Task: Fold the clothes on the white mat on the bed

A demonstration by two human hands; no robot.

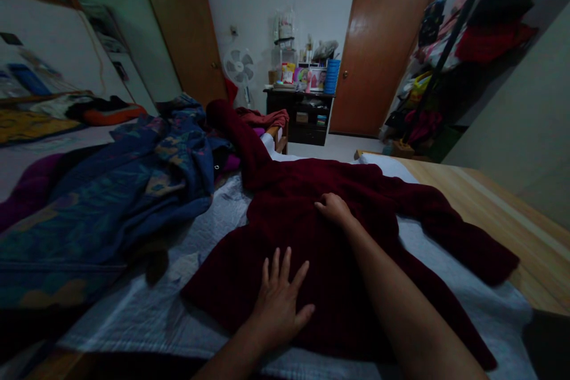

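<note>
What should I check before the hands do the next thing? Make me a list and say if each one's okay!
1. Dark red garment spread out: ok, sleeves reach out on both sides.
2. Left hand open: ok, fingers spread over the dark red garment.
3. Right hand free of cloth: cannot tell, its fingers are curled.
4. Blue flowered cloth off the garment's middle: ok, it's to the left.
5. Right-side sleeve fully on the white cover: not ok, it overlaps the wooden surface.

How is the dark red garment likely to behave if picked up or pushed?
The dark red garment would probably hang floppy, since its sleeves bend softly. It seems unlikely to roll, lying spread flat on the pale cloth. Pushing might bunch it: shallow folds show near the right hand.
</note>
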